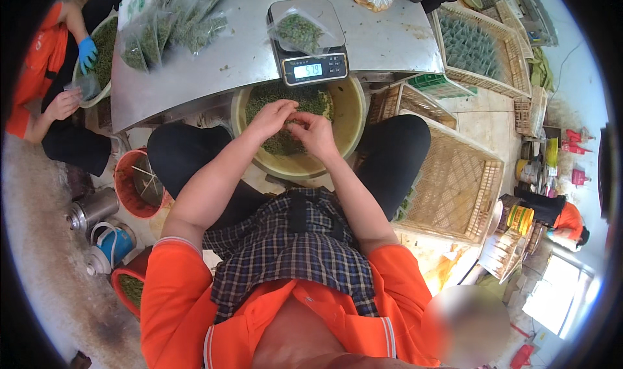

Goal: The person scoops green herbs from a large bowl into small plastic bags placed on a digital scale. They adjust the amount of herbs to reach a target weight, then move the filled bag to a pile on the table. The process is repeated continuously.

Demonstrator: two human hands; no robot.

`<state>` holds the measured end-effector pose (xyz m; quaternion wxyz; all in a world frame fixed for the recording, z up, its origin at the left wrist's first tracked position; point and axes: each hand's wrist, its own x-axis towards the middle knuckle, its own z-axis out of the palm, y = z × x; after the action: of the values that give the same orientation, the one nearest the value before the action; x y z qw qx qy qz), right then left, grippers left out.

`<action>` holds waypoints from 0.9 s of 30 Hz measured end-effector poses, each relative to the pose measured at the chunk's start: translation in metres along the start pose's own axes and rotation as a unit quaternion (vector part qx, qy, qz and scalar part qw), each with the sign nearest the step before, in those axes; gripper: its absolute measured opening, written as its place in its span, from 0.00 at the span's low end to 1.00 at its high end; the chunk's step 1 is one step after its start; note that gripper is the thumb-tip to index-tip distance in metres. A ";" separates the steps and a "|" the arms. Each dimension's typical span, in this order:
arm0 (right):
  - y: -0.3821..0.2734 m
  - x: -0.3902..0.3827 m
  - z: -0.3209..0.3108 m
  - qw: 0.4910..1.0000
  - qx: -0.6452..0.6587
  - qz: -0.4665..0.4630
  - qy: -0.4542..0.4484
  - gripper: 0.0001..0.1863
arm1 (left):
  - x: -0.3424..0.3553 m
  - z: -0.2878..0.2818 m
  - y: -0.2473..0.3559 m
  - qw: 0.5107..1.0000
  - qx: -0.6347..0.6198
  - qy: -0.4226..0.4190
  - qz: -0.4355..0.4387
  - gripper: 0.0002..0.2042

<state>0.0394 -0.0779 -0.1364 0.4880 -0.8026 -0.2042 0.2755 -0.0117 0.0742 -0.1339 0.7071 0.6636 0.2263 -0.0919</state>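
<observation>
Between my knees stands a wide yellowish basin [351, 112] holding a heap of small green berries [285, 144]. My left hand [271, 118] and my right hand [314, 134] meet above the heap, fingertips close together. Both hands have their fingers drawn in as in a pinch; whatever is between them is too small or hidden. Just beyond the basin, a digital scale [314, 70] with a lit display sits at the table's edge. On its pan lies a clear plastic bag [300, 33] partly filled with green berries.
Filled clear bags [175, 28] are piled on the metal table [383, 41]. To the left, a co-worker's blue-gloved hand [87, 54] is at another basin [107, 86]. A red bucket [139, 184] stands by my left knee, a plastic crate [448, 181] on the right.
</observation>
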 end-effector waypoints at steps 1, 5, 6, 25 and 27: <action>-0.004 0.000 -0.003 0.999 0.038 -0.007 0.013 0.12 | -0.002 0.001 0.004 0.995 -0.075 -0.029 -0.063 0.14; -0.018 -0.007 -0.020 0.998 -0.026 -0.023 0.057 0.12 | 0.005 0.003 -0.010 0.991 -0.092 -0.090 -0.047 0.14; -0.023 -0.008 -0.023 0.998 -0.043 -0.019 0.048 0.12 | 0.006 0.003 -0.011 0.994 -0.072 -0.082 -0.029 0.14; -0.087 0.094 -0.062 0.939 -0.158 -0.118 0.281 0.11 | 0.003 -0.004 0.004 0.979 0.130 0.064 0.146 0.12; -0.091 0.084 -0.059 0.935 -0.113 -0.125 0.312 0.08 | 0.004 -0.005 0.004 0.979 0.127 0.056 0.147 0.11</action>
<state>0.1362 -0.0279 -0.0534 0.4638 -0.8660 -0.1703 -0.0773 -0.0072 0.0802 -0.1319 0.6089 0.7781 0.1526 0.0224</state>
